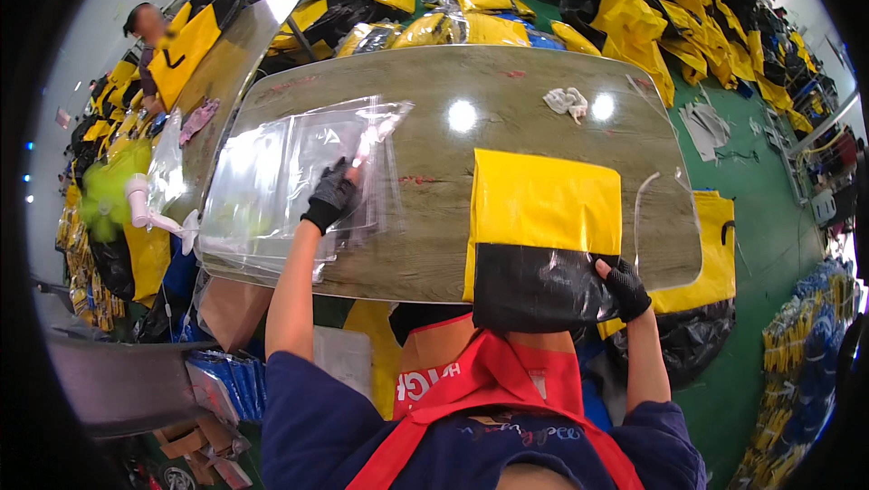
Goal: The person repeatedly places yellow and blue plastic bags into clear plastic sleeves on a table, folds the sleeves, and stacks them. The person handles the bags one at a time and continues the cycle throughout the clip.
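My left hand, in a black fingerless glove, reaches over a stack of clear plastic bags on the left of the table. Its fingers pinch the right side of the top clear bag, whose far corner is crinkled and raised. In front of me lies a folded yellow and black sheet-like bag, its black part hanging toward the table's near edge. My right hand, gloved the same way, grips the lower right edge of that bag, thumb on top and the other fingers partly hidden.
The wood-patterned table has a crumpled white scrap at its far right. Behind it lie heaps of yellow and black bags. A small fan is at the left edge. Another person stands far left by a second table.
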Tool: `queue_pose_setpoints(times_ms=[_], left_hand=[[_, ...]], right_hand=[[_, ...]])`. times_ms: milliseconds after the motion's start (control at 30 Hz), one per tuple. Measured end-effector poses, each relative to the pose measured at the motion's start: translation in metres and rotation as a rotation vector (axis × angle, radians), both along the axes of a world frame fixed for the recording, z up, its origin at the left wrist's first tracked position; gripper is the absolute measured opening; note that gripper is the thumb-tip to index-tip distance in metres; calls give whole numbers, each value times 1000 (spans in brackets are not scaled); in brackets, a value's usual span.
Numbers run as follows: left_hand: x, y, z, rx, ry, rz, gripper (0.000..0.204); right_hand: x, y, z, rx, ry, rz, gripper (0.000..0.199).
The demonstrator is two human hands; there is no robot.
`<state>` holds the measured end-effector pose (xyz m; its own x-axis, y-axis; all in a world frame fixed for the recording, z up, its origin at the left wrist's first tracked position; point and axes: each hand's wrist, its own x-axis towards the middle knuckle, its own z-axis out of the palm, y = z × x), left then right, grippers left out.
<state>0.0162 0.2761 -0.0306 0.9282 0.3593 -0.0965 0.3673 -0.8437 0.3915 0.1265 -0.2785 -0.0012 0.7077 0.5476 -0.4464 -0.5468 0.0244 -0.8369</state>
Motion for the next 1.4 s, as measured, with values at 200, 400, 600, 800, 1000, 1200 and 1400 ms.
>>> queue_pose_setpoints(times_ms=[200,400,600,800,1000,1200,1400], left_hand=[[-35,-175,9,112,-42,-581,59],[-36,-187,-1,206,-224,-476,51],[-29,-174,-7,119,-207,-412,42],[-31,-160,55,-653,-80,-371,49],[-63,-195,77,-4,-146,-705,53],[-100,-213,84,49,-154,-637,53],[-117,-211,79,233,-134,-487,58]], right_hand=[[0,-26,19,97,19,-35,49],[-14,-57,49,-264,-132,138,44],[-30,-70,40,-249,-230,91,46],[-42,-49,56,-257,-93,166,40],[-128,19,2,-169,-333,494,48],[-1,98,-3,-377,-786,254,48],[17,102,-3,-274,-695,395,37]])
